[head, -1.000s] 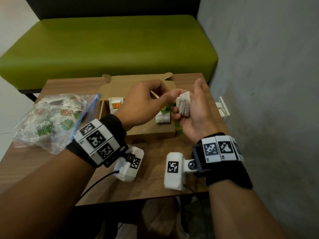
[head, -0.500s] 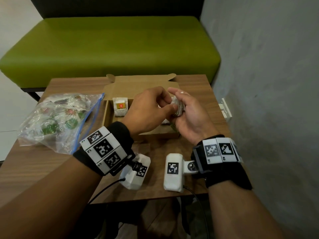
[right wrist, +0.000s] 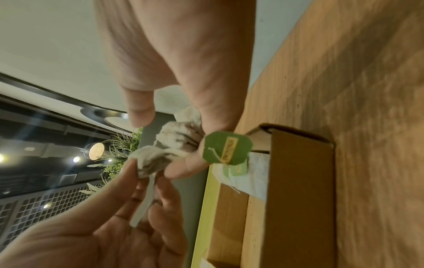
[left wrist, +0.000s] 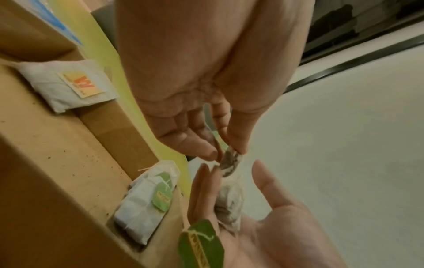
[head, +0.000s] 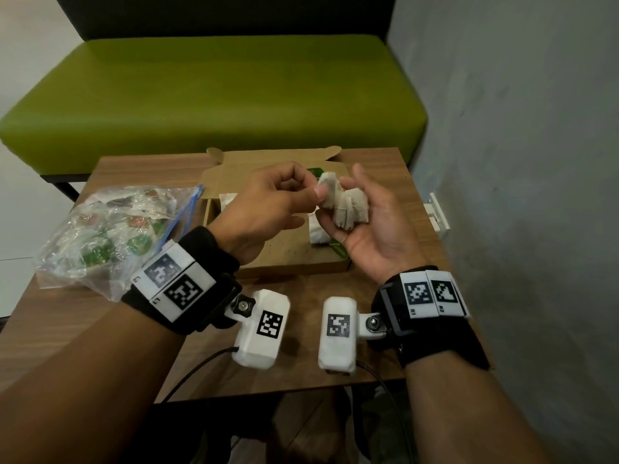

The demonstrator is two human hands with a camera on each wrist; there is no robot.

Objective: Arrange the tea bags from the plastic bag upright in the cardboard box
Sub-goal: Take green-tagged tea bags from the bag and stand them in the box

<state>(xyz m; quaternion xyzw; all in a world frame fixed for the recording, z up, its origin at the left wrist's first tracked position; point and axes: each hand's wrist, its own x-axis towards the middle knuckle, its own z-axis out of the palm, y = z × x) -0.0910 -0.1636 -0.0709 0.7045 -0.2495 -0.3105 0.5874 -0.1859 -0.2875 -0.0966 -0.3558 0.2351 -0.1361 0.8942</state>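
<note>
A green bench (head: 214, 92) runs along the far side of the wooden table (head: 301, 356) I work at, with a grey wall (head: 519, 162) on my right. On the table's left lies the plastic bag (head: 107, 236), clear with a blue zip strip, bulging with wrapped tea bags in green and red. The open cardboard box (head: 294, 262) sits in the middle, its lid flap folded back toward the bench. Inside it, one white tea bag with an orange tag (left wrist: 69, 85) stands against the far left corner, and a white tea bag with a pale green tag (left wrist: 146, 203) stands near the right wall.

Above the box, my right hand (head: 371, 226) is palm up, its fingers curled loosely around a small bunch of unwrapped tea bags (head: 348, 209), the thumb standing free. My left hand (head: 268, 209) is mostly closed, thumb and forefinger pinching the top of one tea bag (right wrist: 151, 163) at the left end of that bunch. A dark green paper tag (right wrist: 227, 147) hangs on its string off my right fingers (right wrist: 183, 166), just above the box's near right corner. Whether the pinched bag is apart from the others, I cannot tell.
</note>
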